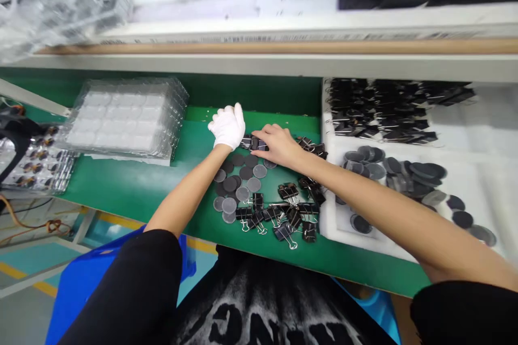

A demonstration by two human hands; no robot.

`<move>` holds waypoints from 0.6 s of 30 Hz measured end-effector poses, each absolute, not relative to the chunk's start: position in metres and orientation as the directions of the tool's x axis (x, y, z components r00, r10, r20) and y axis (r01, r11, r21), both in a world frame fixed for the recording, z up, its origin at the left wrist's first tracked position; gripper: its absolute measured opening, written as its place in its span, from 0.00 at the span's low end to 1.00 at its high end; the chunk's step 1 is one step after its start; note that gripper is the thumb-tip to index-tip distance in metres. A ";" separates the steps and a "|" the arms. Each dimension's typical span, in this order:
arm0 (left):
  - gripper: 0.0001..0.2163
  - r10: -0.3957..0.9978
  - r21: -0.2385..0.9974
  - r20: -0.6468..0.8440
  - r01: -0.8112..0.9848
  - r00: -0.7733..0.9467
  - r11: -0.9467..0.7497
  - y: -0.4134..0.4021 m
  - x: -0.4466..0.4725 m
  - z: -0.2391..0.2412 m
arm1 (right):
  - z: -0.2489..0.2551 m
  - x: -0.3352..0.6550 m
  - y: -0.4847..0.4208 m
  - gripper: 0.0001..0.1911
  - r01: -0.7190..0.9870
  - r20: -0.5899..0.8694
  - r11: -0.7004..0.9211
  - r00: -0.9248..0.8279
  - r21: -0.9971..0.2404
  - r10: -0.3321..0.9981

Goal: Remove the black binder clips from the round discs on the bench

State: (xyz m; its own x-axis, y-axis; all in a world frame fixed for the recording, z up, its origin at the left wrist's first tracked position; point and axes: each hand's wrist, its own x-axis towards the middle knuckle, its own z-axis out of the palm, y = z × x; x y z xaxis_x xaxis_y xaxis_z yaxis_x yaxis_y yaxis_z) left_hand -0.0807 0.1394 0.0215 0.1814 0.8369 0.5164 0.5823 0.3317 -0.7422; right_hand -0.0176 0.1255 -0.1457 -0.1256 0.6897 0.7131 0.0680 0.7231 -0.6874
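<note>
My left hand, in a white glove, has its fingers curled; what they hold, if anything, is hidden. It is beside a short row of black binder clips. From the other side, my bare right hand has its fingers and thumb closed around the clips at the row's right end. Just below my hands, dark and greyish round discs lie scattered on the green table. A loose pile of binder clips with silver wire handles lies nearer my body, and more clips sit behind my right wrist.
At right, a white foam tray holds rows of binder clips and many discs. Stacked clear plastic trays stand at left, near other blister packs. A shelf edge crosses behind my hands.
</note>
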 end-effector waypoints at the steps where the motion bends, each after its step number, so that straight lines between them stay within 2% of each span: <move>1: 0.25 0.851 -0.733 0.495 0.610 0.174 0.302 0.140 -0.084 0.025 | -0.145 -0.017 0.125 0.30 0.066 0.734 0.743 -0.119 -0.666 0.668; 3: 0.23 0.897 -0.695 0.414 0.691 0.157 0.199 0.139 -0.092 0.034 | -0.143 -0.016 0.125 0.22 -0.013 0.773 0.775 -0.085 -0.632 0.629; 4: 0.23 0.906 -0.678 0.342 0.733 0.249 0.055 0.137 -0.096 0.039 | -0.142 -0.017 0.125 0.15 -0.068 0.782 0.779 -0.051 -0.623 0.621; 5: 0.26 0.908 -0.609 0.318 0.793 0.273 -0.025 0.136 -0.099 0.045 | -0.142 -0.019 0.125 0.09 -0.138 0.774 0.764 -0.035 -0.631 0.632; 7: 0.26 0.924 -0.589 0.122 0.776 0.361 -0.225 0.133 -0.102 0.055 | -0.140 -0.024 0.127 0.06 -0.177 0.766 0.754 -0.007 -0.633 0.642; 8: 0.23 0.932 -0.615 0.060 0.749 0.357 -0.247 0.131 -0.101 0.058 | -0.140 -0.027 0.129 0.06 -0.188 0.759 0.747 0.005 -0.638 0.651; 10: 0.27 0.968 -0.665 0.110 0.740 0.226 -0.097 0.129 -0.095 0.061 | -0.137 -0.032 0.132 0.06 -0.210 0.737 0.723 0.015 -0.658 0.675; 13: 0.34 0.929 -0.659 0.368 0.713 0.025 0.241 0.130 -0.084 0.052 | -0.132 -0.039 0.133 0.07 -0.245 0.700 0.686 0.039 -0.685 0.713; 15: 0.31 0.867 -0.647 0.498 0.676 0.026 0.352 0.133 -0.082 0.041 | -0.129 -0.041 0.131 0.08 -0.259 0.673 0.660 0.049 -0.705 0.738; 18: 0.29 0.793 -0.657 0.596 0.644 0.126 0.391 0.138 -0.088 0.028 | -0.126 -0.040 0.128 0.07 -0.276 0.640 0.621 0.023 -0.734 0.768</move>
State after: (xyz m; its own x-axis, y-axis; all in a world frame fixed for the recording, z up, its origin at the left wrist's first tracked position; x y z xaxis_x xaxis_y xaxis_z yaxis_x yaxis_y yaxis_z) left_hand -0.0877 0.1383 0.0276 0.1262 0.7932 0.5957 0.6443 0.3911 -0.6572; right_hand -0.0396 0.1282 -0.1264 0.0227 0.7676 0.6405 -0.2758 0.6206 -0.7340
